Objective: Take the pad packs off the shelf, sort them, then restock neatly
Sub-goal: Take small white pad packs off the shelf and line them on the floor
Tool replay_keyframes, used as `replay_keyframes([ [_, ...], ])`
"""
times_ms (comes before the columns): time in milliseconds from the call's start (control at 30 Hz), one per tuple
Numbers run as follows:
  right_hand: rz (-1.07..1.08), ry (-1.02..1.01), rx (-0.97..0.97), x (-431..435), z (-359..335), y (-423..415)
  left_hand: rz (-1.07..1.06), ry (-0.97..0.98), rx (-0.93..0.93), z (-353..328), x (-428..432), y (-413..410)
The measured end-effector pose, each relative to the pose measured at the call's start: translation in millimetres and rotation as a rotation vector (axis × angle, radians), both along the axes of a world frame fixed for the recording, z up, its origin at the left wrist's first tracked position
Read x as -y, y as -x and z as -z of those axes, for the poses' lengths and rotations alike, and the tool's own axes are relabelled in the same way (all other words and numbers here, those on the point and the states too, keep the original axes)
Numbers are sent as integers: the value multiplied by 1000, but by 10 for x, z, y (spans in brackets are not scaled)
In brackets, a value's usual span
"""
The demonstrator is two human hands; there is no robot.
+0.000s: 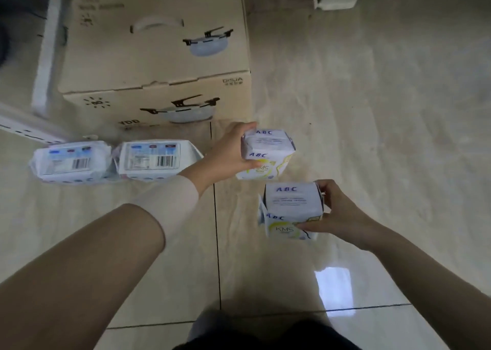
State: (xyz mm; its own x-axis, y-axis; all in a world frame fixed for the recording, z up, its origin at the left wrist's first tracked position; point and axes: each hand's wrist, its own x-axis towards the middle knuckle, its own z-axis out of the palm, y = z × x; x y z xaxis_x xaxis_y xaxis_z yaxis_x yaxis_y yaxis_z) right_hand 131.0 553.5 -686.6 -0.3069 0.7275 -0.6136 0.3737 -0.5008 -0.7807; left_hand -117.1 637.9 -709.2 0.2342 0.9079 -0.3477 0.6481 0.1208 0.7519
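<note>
1. While both packs are off the shelf and down at the tiled floor (372,137), my left hand (228,150) grips the far ABC pack (268,147) by its left side, fingers curled over the top edge.
2. My right hand (337,211) pinches the near ABC pack (292,206), thumb on the front face and fingers round its right end. I cannot tell whether either pack is resting on the tile.
3. The two ABC packs sit one behind the other, close but apart, just in front of the cardboard box (159,57).
4. The left barcode pack (70,162) and the right barcode pack (156,158) lie side by side further left, touching or nearly so.
5. These packs look light and soft, wrapped in slick film that would crumple if squeezed, so I judge it best to hold across the firmer short ends, not the loose seam flaps.
</note>
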Motion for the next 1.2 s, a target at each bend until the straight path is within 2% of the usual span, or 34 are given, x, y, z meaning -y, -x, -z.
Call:
replay_keyframes([
  [300,-61,-169,18,-103,649,205,103,-104,-149,390,-164,146],
  [467,-70,-250,3,-57,778,335,242,-259,-361,331,-104,315],
  [633,-84,-377,73,-73,880,534,328,-223,-520,279,-69,530],
  [767,-137,-501,155,-102,967,639,394,-195,-524,220,-78,668],
  [933,-190,-455,108,-99,892,611,423,-163,-557,131,-143,763],
  [1033,-198,-488,116,-95,809,577,408,-118,-514,119,-159,773],
  [1200,-125,-495,92,-170,804,741,392,-94,-458,106,-188,774],
])
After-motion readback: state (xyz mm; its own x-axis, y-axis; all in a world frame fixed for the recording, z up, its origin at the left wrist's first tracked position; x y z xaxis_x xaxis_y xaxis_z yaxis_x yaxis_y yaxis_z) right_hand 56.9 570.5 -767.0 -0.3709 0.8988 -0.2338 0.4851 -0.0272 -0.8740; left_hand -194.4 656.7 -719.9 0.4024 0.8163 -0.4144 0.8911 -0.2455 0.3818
